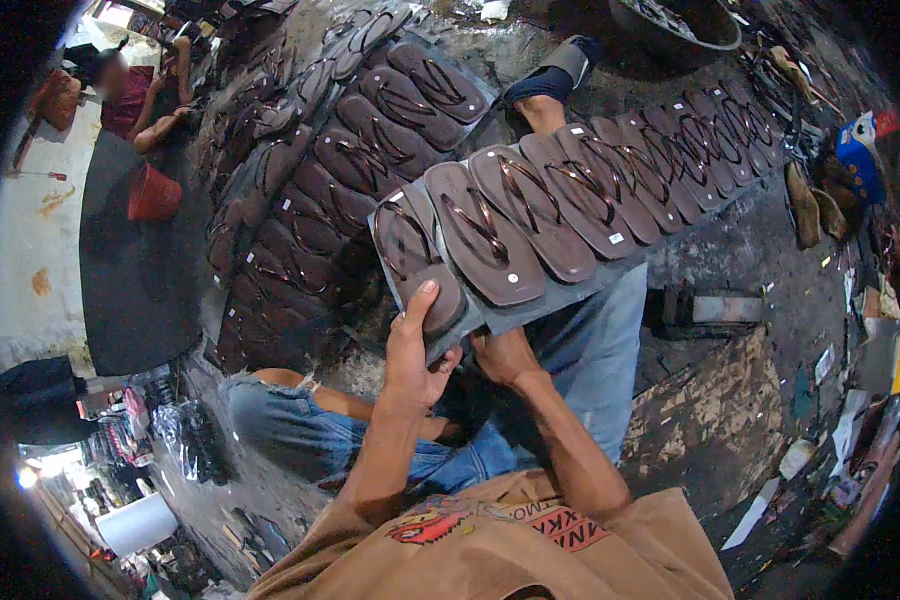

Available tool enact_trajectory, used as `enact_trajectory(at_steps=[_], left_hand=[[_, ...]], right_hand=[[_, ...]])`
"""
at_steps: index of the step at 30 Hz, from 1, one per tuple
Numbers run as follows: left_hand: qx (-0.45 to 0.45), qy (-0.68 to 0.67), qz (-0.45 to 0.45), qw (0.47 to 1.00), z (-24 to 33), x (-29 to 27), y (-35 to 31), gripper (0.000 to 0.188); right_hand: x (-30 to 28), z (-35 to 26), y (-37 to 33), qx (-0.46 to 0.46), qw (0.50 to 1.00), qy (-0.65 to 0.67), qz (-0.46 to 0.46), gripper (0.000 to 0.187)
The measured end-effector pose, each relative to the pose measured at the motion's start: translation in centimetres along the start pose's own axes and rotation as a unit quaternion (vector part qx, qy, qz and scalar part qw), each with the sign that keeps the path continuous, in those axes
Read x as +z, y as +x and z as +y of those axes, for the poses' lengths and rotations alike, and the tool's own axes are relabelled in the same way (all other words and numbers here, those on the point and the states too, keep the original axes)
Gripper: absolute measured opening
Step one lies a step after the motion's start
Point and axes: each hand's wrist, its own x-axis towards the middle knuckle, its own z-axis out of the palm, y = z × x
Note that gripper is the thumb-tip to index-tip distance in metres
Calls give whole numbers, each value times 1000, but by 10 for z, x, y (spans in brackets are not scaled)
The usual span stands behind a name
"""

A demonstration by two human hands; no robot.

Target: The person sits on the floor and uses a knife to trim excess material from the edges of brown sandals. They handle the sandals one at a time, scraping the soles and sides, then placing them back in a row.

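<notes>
My left hand [415, 350] is closed on the heel end of a brown thong sandal [448, 303], thumb pressed on top and the other fingers curled below. This sandal lies at the left end of a long grey board [510, 318]. Beside it on the board stands a row of similar brown sandals [490, 245] with glossy dark straps, some bearing small white stickers. My right hand [507, 357] is at the board's near edge, just right of my left hand. Its fingers are hidden under that edge, so their grip cannot be seen.
Beyond the board to the left lie more rows of dark brown sandals [345, 165]. A red bucket [155, 192] and another person [135, 95] are at the far left. A dark basin [680, 25] stands at the back. Scraps and a blue box [858, 150] lie at right.
</notes>
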Motion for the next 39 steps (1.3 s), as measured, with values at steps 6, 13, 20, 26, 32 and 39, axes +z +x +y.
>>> enact_trajectory(at_steps=[6, 13, 20, 26, 32, 39], left_hand=[[7, -15, -5, 1000, 4, 3, -2, 28], [20, 6, -5, 1000, 4, 3, -2, 28], [20, 20, 30, 999, 8, 15, -6, 29], [24, 69, -1, 997, 10, 10, -1, 32], [21, 58, 14, 998, 15, -16, -70, 46], [86, -17, -109, 990, -8, -95, -109, 51]], right_hand=[[39, 22, 19, -72, 983, -103, 134, 37], [46, 20, 28, -75, 975, -127, 166, 33], [46, 15, 52, -56, 980, -105, 162, 34], [14, 24, 89, 37, 998, -14, 51, 40], [26, 12, 127, 141, 975, 163, -47, 48], [-28, -141, 66, 177, 852, 492, 32, 47]])
